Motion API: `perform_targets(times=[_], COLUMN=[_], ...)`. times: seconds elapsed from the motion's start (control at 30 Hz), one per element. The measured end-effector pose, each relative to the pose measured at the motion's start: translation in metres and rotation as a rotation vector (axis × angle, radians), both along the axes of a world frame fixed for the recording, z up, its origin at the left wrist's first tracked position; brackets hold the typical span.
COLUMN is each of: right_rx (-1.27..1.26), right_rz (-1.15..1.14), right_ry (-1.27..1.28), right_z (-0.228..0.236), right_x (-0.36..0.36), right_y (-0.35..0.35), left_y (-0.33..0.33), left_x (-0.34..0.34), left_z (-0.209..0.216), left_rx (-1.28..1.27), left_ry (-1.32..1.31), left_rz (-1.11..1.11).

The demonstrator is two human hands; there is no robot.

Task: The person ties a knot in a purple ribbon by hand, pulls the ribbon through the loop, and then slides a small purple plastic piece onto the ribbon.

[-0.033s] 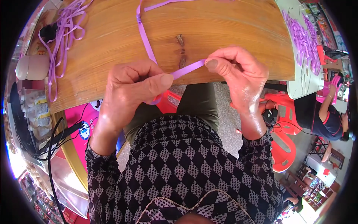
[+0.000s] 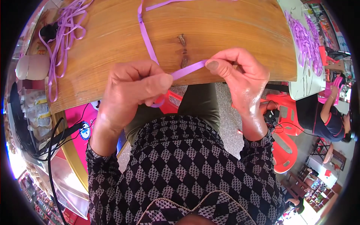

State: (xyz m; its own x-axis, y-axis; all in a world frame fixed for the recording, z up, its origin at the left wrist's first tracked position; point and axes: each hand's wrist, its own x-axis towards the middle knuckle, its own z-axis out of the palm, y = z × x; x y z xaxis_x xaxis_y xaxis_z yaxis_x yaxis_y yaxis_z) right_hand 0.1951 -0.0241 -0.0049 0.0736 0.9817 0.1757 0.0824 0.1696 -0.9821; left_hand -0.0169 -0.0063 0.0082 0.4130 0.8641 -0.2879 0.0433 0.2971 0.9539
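Right now a flat, narrow purple ribbon [image 2: 187,69] is stretched in a short taut span between the two hands, just above the near edge of the wooden table [image 2: 232,33]. The left hand [image 2: 129,93] is curled nearly closed, its thumb pressing the ribbon against the bent fingers, and a small loop of the same ribbon hangs out below the fist. The right hand [image 2: 240,75] is also mostly closed, pinching the other end between thumb and forefinger, the other fingers folded in behind. From the left hand the ribbon runs away across the tabletop toward the far edge, lying flat with a bend near the top. A loose tangle of purple ribbons [image 2: 62,33] lies on the table's left end, and a heap of purple ribbon pieces [image 2: 305,39] sits on a pale table to the right. Against the other frame, nothing differs: hands, ribbon and piles stand the same.
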Motion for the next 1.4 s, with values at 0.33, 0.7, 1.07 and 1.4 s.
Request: perform_targets(times=[0.33, 0.7, 1.07, 1.4], right_rx=[0.795, 0.429, 0.004, -0.312], right_rz=[0.091, 0.105, 0.102, 0.219], right_ry=[-0.787, -0.274, 0.033, 0.493], right_z=[-0.017, -0.023, -0.018, -0.014], right_x=[-0.019, -0.023, -0.036, -0.032], right_y=[-0.018, -0.013, -0.023, -0.016], left_y=[-0.009, -0.013, -0.018, -0.017], left_x=[0.021, 0.024, 0.024, 0.023], left_z=[-0.010, -0.008, -0.016, -0.025], left_rx=[0.003, -0.063, 0.167, 1.133], left_ry=[-0.114, -0.091, -0.054, 0.364], left_rz=[0.154, 0.017, 0.126, 0.190])
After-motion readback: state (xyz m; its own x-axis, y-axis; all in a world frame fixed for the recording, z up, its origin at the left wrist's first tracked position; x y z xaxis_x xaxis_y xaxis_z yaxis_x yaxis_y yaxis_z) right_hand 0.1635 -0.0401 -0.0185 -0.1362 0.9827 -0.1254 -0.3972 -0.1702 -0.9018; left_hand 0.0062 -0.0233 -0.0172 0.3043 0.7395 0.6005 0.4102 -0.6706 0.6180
